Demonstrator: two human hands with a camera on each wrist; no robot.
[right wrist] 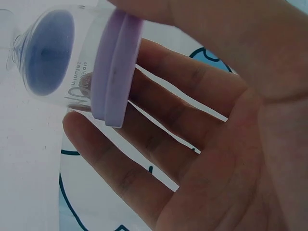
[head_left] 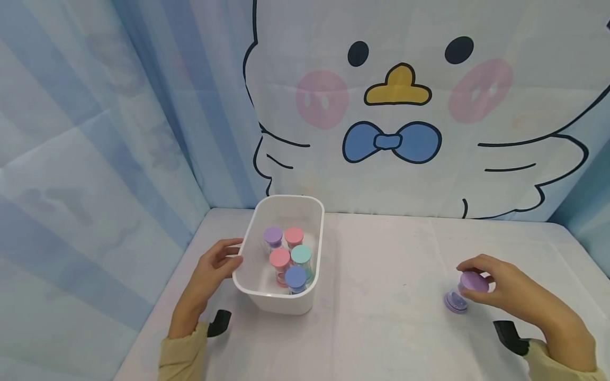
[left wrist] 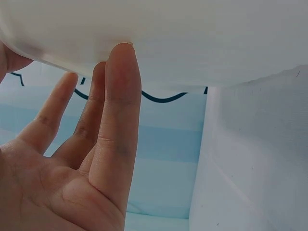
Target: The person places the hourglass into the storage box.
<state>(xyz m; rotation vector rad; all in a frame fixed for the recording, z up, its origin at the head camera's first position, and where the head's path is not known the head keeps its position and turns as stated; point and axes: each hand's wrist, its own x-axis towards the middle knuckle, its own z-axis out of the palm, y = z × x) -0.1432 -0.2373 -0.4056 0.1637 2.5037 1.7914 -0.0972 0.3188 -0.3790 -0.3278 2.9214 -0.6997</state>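
Observation:
On the right of the table my right hand (head_left: pixel 500 288) holds a sand timer (head_left: pixel 474 281) by its purple top cap, thumb and fingers around it. The timer looks tilted, its lower purple base (head_left: pixel 456 302) close to or on the tabletop; contact is unclear. In the right wrist view, the clear glass (right wrist: pixel 79 53) has purple sand and printed lettering. My left hand (head_left: pixel 212 272) is at the left side of a white bin (head_left: pixel 281 302), its fairly straight fingers (left wrist: pixel 120 120) touching the outer wall. Inside the bin stand several sand timers with purple, pink (head_left: pixel 279 257), teal (head_left: pixel 301 254) and blue (head_left: pixel 296 277) caps.
A pale cloth covers the table (head_left: pixel 381 317). Behind it hangs a curtain (head_left: pixel 305 174) with a cartoon face and blue bow, and a blue-striped curtain (head_left: pixel 95 159) borders the left side. Black wrist mounts (head_left: pixel 220 323) stick out by both sleeves.

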